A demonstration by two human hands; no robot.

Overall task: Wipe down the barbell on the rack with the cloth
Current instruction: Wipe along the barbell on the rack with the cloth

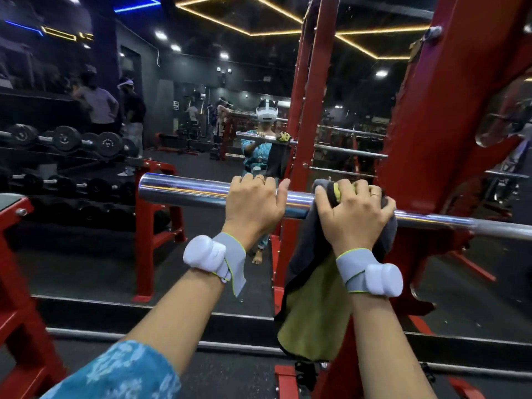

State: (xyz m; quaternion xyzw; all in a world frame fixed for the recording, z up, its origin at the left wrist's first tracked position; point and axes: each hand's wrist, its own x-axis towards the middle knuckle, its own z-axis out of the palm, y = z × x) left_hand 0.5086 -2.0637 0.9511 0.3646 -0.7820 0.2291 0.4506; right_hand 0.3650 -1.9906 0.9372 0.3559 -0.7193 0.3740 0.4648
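Head view, sweeping from the left: dumbbells (pixel 66 142) are racked along the wall, and the chrome barbell (pixel 187 188) juts its bare end out towards them, lying level across the red rack (pixel 417 125). Next along, the left hand (pixel 253 200) is on the bare steel, fingers curled over the top of the bar and gripping it, with a ring showing on one finger. Just beside it comes the cloth (pixel 313 312), grey with a yellow-green face, draped over the bar with its long tail hanging below. The right hand (pixel 354 211) clamps the bunched cloth against the bar, fingers wrapped over it, close to the rack's upright. Both wrists wear grey bands with white pods.
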